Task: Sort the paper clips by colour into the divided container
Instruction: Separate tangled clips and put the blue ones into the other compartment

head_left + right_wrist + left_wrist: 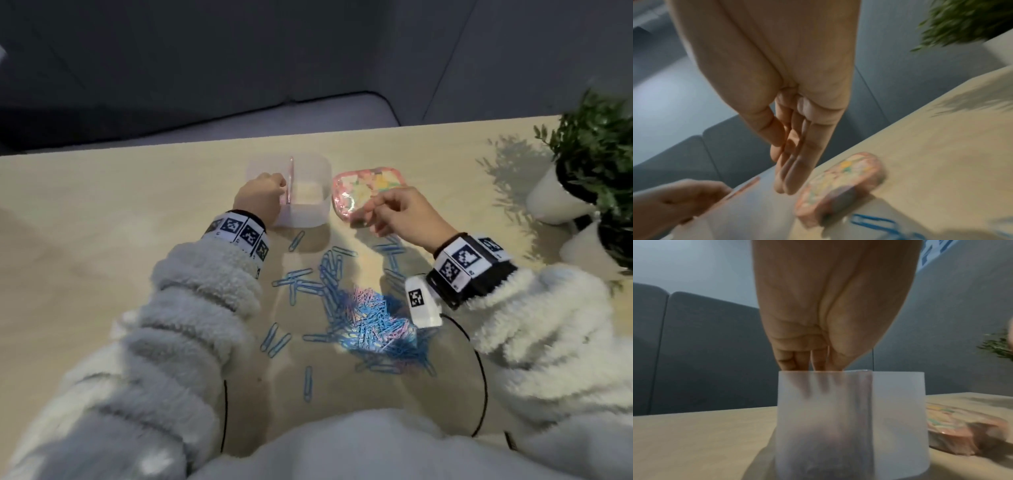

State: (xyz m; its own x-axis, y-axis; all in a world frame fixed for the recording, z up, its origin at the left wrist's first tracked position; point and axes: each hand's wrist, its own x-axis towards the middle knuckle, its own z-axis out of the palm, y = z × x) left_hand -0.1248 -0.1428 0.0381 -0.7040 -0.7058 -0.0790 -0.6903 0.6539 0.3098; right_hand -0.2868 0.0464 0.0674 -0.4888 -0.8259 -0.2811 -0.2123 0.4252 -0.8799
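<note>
A frosted divided container point(318, 164) with a pink divider point(291, 178) stands at the table's far middle. My left hand point(282, 188) dips its fingers point(819, 365) into the left compartment. The frosted wall point(898, 410) hides the fingertips, so I cannot tell whether they hold a clip. A faint pink glow shows at that compartment's bottom. My right hand point(368, 216) hovers over the near edge of the pink lid point(373, 178), fingers point(797, 170) straight and holding nothing. A pile of blue and pink paper clips point(366, 322) lies between my forearms.
Loose blue clips point(296, 240) are scattered around the pile and toward the container. Potted plants point(592, 154) in white pots point(555, 198) stand at the table's right edge. A dark sofa lies beyond the far edge.
</note>
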